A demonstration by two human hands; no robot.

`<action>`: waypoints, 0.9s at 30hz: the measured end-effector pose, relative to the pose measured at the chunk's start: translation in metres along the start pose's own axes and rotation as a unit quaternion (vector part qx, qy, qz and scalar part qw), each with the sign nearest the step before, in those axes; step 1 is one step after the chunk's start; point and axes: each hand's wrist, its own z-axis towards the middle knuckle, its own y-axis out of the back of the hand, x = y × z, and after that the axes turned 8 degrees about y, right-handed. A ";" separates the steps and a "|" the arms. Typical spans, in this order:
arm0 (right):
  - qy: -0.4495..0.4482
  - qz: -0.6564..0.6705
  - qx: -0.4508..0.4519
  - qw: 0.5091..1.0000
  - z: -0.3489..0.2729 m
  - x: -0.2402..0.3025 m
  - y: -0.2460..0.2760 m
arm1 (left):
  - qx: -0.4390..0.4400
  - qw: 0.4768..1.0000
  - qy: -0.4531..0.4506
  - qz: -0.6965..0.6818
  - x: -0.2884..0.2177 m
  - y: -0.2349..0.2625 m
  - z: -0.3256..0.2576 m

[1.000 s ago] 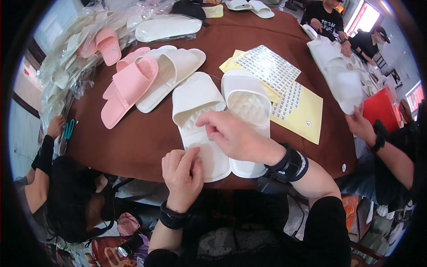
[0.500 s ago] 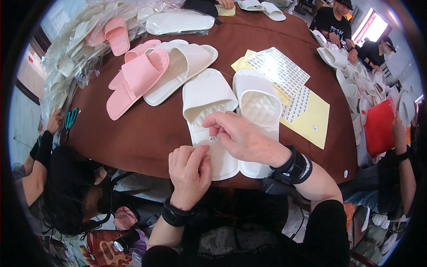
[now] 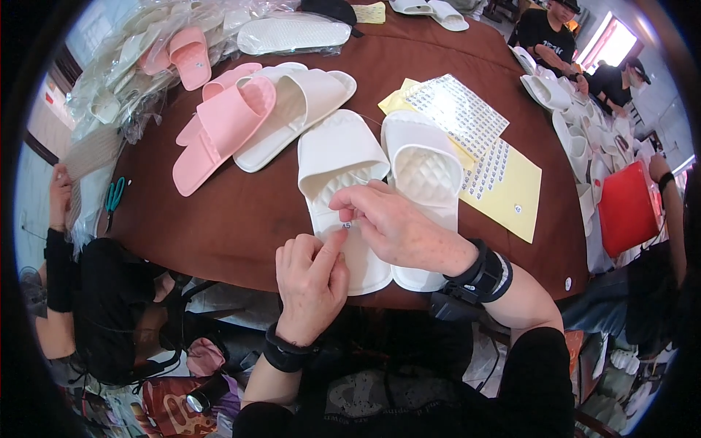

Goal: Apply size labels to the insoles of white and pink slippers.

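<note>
Near edge: left hand (image 3: 312, 281) loosely curled, index finger stretched onto the heel of a white slipper (image 3: 340, 191), fingertip right by a small round sticker (image 3: 346, 225) on the insole. Nothing gripped in that hand. Right hand (image 3: 398, 228) lies across the same slipper, thumb and fingers pinched together at the sticker. Both wrists wear black bands.

The slipper lies sole-down, toe pointing away, at the near edge of the brown tabletop (image 3: 241, 219). Its mate, a second white slipper (image 3: 423, 175) with a quilted insole, is touching it on the right.

Mid tabletop: yellow backing sheet (image 3: 507, 186) with rows of small stickers just right of the pair, and a clear sticker sheet (image 3: 456, 109) overlapping it further back. Left of the pair: two cream slippers (image 3: 299, 109) and a pink pair (image 3: 223, 128), fanned out and overlapping.

Far side: bagged white slippers (image 3: 292, 33), another pink slipper (image 3: 188, 55) on a heap of clear plastic bags (image 3: 120, 87) at the left rim. Teal scissors (image 3: 115, 193) at the left edge.

Room: other people seated around; a sleeve and arm at left, a red bin (image 3: 624, 208) at right with stacked white slippers (image 3: 577, 139) beyond it, bright window (image 3: 613, 36) far right.
</note>
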 end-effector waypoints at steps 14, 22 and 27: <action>0.012 0.026 -0.036 0.999 -0.002 0.000 -0.001 | 0.002 1.000 -0.004 0.007 0.001 -0.001 0.000; 0.029 -0.026 -0.022 0.999 -0.005 0.000 0.000 | 0.003 1.000 -0.007 0.010 0.001 0.000 0.000; 0.015 -0.030 -0.021 0.999 -0.006 -0.001 -0.001 | 0.002 1.000 -0.007 0.003 0.001 0.000 0.000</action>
